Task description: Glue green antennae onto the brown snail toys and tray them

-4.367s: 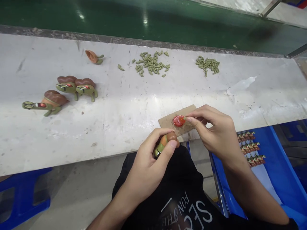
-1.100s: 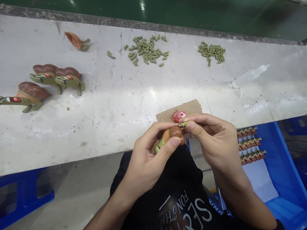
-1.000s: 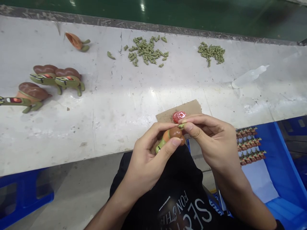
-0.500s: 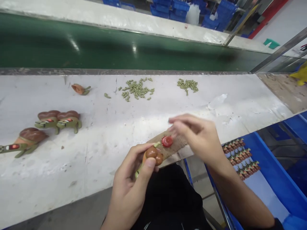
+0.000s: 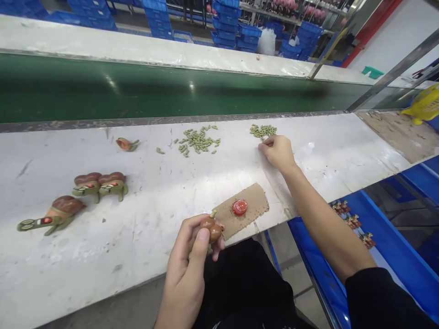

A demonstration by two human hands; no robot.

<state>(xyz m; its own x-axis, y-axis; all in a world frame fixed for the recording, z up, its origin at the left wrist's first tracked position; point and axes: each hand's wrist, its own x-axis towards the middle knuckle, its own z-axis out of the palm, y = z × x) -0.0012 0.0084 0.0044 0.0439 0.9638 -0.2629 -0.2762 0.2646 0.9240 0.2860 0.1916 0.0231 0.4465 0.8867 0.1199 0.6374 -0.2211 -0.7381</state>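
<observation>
My left hand (image 5: 190,265) is closed around a small brown and green toy figure (image 5: 210,227) at the near edge of the white table (image 5: 164,192); a green peg sticks up from the toy's top. My right hand (image 5: 277,151) is stretched far across the table, fingers curled at the edge of the right pile of small green pegs (image 5: 263,131). Whether those fingers hold a peg is hidden. A red cap (image 5: 239,207) lies on a piece of cardboard (image 5: 245,214) just right of the toy.
A second pile of green pegs (image 5: 197,140) lies at the middle back. Three finished toy figures (image 5: 99,185) stand at the left, and an orange shell piece (image 5: 125,144) lies behind them. A green conveyor belt (image 5: 137,91) runs beyond the table. A blue bin (image 5: 377,256) with toys sits at the right.
My right hand has left the toy and reached out to the far right pile of pegs. The view has tilted up. My left hand keeps holding the toy, which now carries a green peg.
</observation>
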